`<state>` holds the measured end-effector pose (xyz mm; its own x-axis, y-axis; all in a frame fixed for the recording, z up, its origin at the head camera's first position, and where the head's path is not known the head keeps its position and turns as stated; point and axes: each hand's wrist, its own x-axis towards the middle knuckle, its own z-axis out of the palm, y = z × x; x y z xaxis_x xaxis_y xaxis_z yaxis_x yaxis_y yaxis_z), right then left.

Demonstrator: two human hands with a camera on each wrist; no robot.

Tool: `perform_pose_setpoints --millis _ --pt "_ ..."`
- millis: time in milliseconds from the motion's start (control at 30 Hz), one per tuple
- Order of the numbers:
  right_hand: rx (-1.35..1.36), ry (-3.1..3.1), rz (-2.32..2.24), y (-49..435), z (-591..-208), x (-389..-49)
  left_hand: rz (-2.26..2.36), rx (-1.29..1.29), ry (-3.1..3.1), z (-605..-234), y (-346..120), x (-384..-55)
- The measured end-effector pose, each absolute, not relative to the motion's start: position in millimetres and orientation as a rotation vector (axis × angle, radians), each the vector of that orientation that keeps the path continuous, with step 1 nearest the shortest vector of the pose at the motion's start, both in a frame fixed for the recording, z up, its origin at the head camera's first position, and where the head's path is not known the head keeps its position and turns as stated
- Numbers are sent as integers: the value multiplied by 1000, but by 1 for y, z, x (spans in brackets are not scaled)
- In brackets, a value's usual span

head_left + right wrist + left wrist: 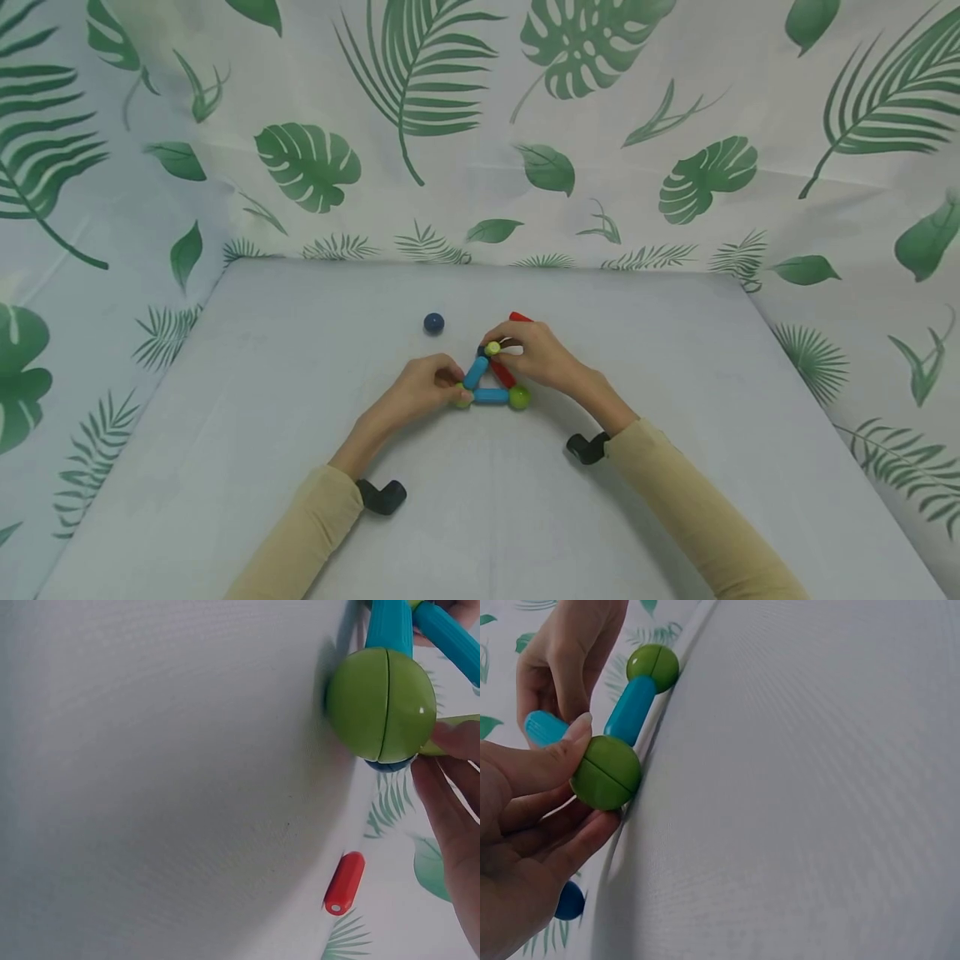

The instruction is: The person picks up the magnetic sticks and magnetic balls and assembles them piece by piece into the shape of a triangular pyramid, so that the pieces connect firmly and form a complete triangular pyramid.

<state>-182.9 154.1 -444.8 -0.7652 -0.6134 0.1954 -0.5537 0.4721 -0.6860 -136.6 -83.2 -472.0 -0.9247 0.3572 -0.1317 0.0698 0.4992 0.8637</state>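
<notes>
A triangle of magnetic rods and balls lies on the table in the head view. Its sides are a slanted blue rod (476,372), a lower blue rod (492,396) and a red rod (502,373). My left hand (422,390) pinches the green ball (606,774) at the left corner between thumb and fingers. Another green ball (519,397) forms the right corner. At the far corner sits a dark blue ball (482,351), partly hidden by my right hand (538,354), which pinches a yellow-green rod (452,735) right beside that ball.
A loose dark blue ball (433,323) lies behind the triangle to the left. Beyond my right hand is a loose red rod (345,883). Black wrist devices (382,497) sit at both sleeves. Leaf-printed cloth (465,125) walls the table (315,325) at the back and sides.
</notes>
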Motion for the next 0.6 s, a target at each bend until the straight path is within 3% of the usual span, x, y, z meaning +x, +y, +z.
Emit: perform_pose_setpoints --millis 600 --pt "-1021 2665 -1057 159 -439 -184 1372 365 2470 -469 -83 -135"
